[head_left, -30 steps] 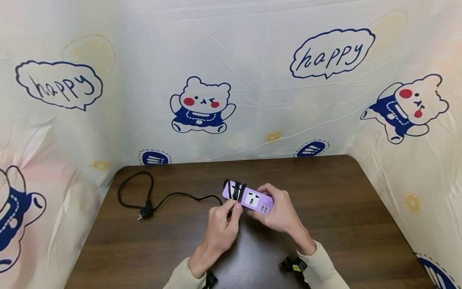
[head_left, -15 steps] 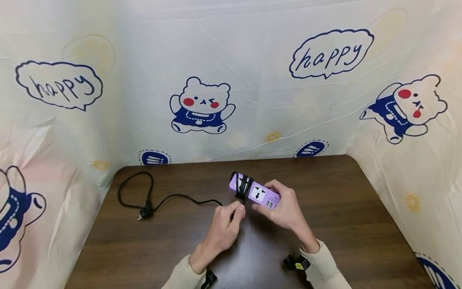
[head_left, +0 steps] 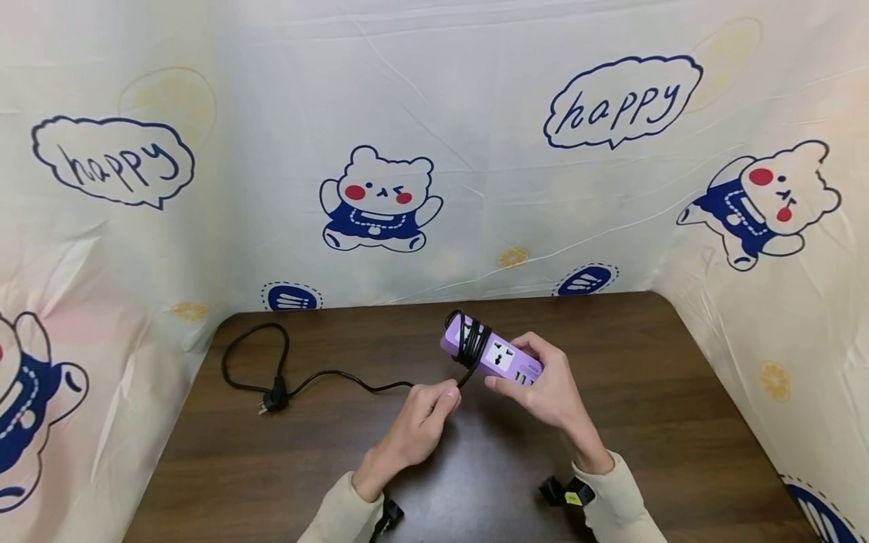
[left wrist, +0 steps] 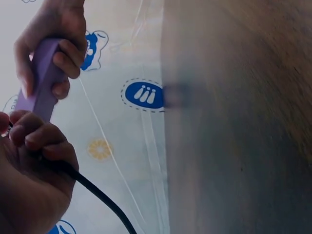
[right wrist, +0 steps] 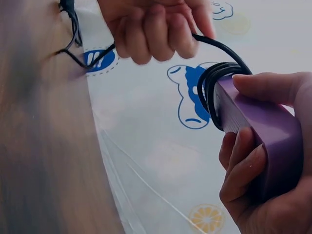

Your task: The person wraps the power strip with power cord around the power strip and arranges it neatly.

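Purple plastic marks the strip (head_left: 501, 354), held in the right hand (head_left: 551, 385) above the tabletop (head_left: 645, 392), toward the far edge and a little right of the middle. It slants, one end pointing toward the far edge, the other tucked into the palm. The thumb lies along one side and the curled fingers grip the opposite side. Black cord (head_left: 471, 343) goes round the outer end in several close turns, covering part of a white socket; another socket and the USB ports face up beyond them.

The left hand (head_left: 419, 426) pinches the cord between thumb and curled fingers, nearer the near edge. A second ago its fingertips were right beside the strip; now a short length of cord spans the gap. The strip and right hand have shifted to the right and toward the far edge, while the left hand has hardly moved. On its other side the cord runs over the tabletop to the plug (head_left: 274, 395), which lies toward the left edge, just where it was. Past it, a loose loop bends near the far left corner, unchanged.
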`<state>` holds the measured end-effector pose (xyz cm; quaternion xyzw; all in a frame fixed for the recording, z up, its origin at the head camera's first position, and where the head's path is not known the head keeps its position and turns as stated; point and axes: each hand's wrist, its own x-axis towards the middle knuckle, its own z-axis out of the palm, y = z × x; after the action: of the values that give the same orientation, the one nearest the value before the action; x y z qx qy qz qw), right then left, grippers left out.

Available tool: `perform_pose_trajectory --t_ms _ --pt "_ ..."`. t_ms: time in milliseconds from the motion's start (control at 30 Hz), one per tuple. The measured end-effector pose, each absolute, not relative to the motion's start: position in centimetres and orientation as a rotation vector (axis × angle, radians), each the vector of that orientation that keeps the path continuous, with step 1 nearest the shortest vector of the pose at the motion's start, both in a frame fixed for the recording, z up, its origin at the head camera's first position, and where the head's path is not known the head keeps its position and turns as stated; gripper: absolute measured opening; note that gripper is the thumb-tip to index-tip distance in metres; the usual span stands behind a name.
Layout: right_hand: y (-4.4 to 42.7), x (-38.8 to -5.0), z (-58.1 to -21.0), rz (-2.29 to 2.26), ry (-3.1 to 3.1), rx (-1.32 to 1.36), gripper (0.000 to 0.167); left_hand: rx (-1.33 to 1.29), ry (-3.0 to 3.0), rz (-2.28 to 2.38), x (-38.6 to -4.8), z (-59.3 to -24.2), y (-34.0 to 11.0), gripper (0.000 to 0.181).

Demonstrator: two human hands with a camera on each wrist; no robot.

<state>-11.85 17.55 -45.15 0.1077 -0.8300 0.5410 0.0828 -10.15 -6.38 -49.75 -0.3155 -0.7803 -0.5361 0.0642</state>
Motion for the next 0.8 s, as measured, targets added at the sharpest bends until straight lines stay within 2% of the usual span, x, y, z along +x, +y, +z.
perform_pose_trajectory --t_ms 167,433,800 --pt "17.7 -11.7 -45.0 1.690 -2.476 0.368 0.044 -1.039 -2.326 -1.615 -10.5 -50.2 -6.8 0.037" --pt "18.6 -11.7 -44.6 2.063 -2.369 0.516 0.039 -1.146 -2.283 -1.537 -10.8 -50.4 -7.2 0.033" --pt "18.7 -11.8 -44.4 2.228 -2.252 0.641 0.032 -1.142 -2.287 -1.633 -11.1 -50.6 -7.2 0.032"
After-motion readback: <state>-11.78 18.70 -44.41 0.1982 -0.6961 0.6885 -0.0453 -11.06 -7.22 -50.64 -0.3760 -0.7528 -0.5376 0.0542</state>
